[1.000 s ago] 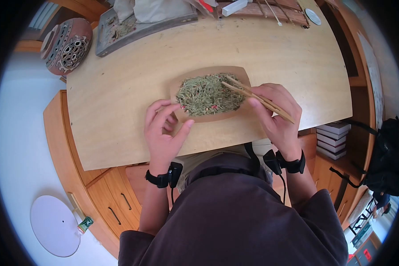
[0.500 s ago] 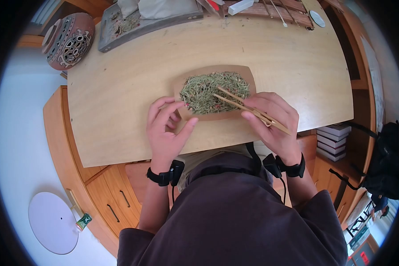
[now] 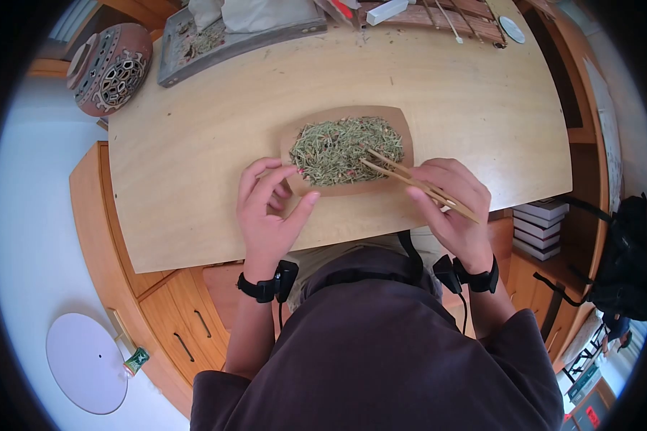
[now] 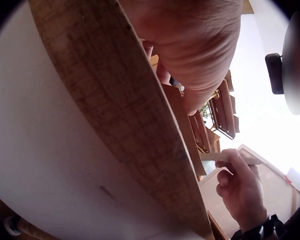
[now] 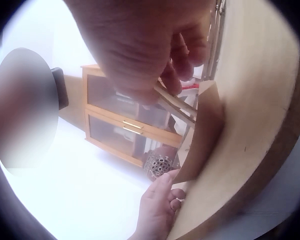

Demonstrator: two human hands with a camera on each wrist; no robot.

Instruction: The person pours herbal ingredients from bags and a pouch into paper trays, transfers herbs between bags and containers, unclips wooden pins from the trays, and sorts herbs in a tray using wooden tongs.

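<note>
In the head view, a brown shallow tray (image 3: 349, 112) is spread with dried green herbs (image 3: 331, 144) mixed with small red bits. My right hand (image 3: 456, 205) grips a pair of wooden tongs (image 3: 417, 185) between thumb and fingers, their slightly parted tips at the right part of the herbs. The left hand (image 3: 267, 205) is at the tray's lower left corner, index fingertip at its edge beside a red bit, thumb held apart. In the right wrist view, the tray's side (image 5: 207, 130) shows below the tongs (image 5: 175, 102); its contents are hidden there.
Along the table's back stand a grey tray (image 3: 244, 44) with cloth bags, a white box (image 3: 386, 11) and slim sticks (image 3: 449, 21). A patterned pot (image 3: 115, 72) is at the back left. Stacked books (image 3: 539, 228) sit on a shelf below the table's right end.
The tong tips have shifted across the herbs, first toward the left, then back a little to the right. My left hand has stayed by the tray's corner.
</note>
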